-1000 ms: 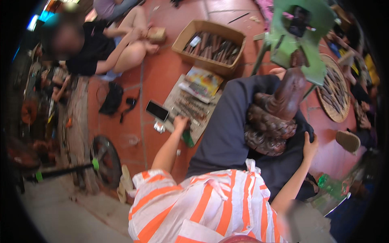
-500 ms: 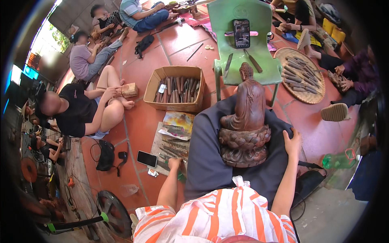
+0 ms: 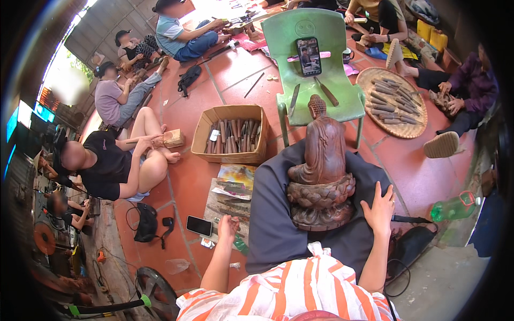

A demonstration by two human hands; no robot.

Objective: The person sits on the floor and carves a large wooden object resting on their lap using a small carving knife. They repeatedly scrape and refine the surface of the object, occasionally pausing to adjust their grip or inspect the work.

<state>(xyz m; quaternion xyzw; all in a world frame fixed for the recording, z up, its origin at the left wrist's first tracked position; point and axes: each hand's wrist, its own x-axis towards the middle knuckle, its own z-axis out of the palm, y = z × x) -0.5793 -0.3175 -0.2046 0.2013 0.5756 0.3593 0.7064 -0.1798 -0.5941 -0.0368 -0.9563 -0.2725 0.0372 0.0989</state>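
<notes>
A dark brown wooden carving of a seated robed figure stands upright in my lap, its back toward me, on a carved lotus base. My right hand lies open with spread fingers on my right thigh, beside the base and apart from it. On the left, my left hand is closed, its fingers curled, above the floor near a mat with several carving tools. What it holds, if anything, cannot be made out. A green plastic bottle lies just below that hand, and a smartphone lies left of it.
Ahead stand a cardboard box of wooden-handled tools and a green plastic chair bearing a propped phone and two tools. A woven tray of tools sits at right. Several people sit around, one close by at left holding a wooden block.
The view has tilted, so the chair and carving appear lower. My right hand has moved inward onto the thigh, fingers spreading. My left hand has shifted slightly, its curled fingers now showing.
</notes>
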